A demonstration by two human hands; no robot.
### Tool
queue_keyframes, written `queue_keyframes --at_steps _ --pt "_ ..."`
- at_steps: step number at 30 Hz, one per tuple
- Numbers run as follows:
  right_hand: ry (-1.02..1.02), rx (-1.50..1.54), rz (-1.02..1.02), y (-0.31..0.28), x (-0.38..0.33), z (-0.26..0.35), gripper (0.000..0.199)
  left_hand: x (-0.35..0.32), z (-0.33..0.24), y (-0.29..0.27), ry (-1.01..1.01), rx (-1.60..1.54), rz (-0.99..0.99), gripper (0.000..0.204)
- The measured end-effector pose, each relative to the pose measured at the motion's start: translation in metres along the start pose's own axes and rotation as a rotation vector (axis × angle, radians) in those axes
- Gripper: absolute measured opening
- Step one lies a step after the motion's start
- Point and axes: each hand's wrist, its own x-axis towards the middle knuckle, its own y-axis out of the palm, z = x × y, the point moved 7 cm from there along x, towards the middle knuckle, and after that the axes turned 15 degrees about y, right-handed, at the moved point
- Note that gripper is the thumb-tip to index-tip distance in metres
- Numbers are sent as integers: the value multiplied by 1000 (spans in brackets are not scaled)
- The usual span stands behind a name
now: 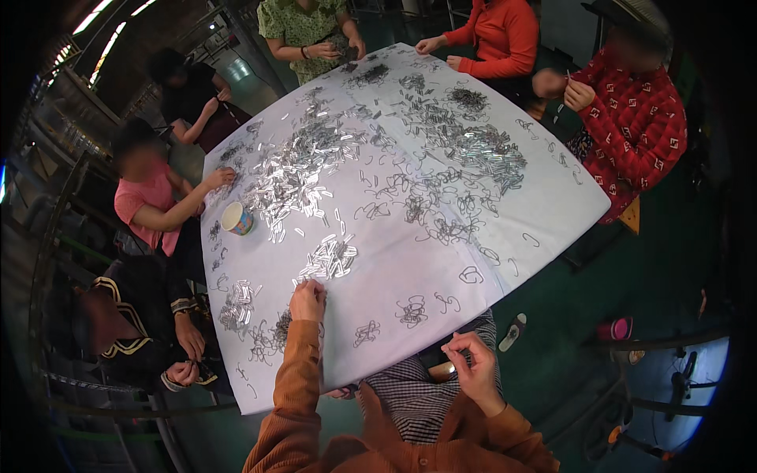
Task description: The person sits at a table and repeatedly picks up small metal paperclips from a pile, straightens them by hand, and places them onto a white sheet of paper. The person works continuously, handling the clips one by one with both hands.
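Observation:
At the near edge of a small heap of shiny, narrow metal pieces (331, 257), my left hand (307, 301) reaches down with its fingers closed together. Whatever sits between those fingertips is too small to make out. My right hand (473, 364) is raised over my lap, just off the table's near edge, its thumb and forefinger pinched; I cannot tell what is in the pinch. Thin dark bent wire hooks (412, 310) lie between the two hands, with a smaller cluster of hooks (365, 333) nearer my left forearm. More dark wire pieces (262, 345) lie left of that forearm.
A white-covered table (378, 272) carries a large spread of silver pieces (292, 185) and many hooks (453, 229). A paper cup (236, 220) stands at the left. Several people sit or stand around it, their hands (189, 337) at the edges. A shoe (512, 332) lies on the floor.

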Motion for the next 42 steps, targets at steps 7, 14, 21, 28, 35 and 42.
queue_keyframes --at_steps 7,14,21,28,35,42 --pt "-9 2 30 8 1 3 6 -12 -141 -5 -114 -1096 101 23" --pt "-83 -33 42 10 -1 16 6 -59 -244 -11 -238 -1420 162 19" --pt "-92 -14 44 11 -5 17 5 -56 -242 -13 -205 -1271 108 19" --pt "-106 -37 29 15 -4 13 6 -58 -240 -10 -220 -1319 109 17" --pt "-108 -87 14 19 -1 10 7 -56 -240 -20 -203 -1152 150 14" --pt "-58 -146 43 10 -5 3 12 -55 -251 -33 -5 -1026 38 13"
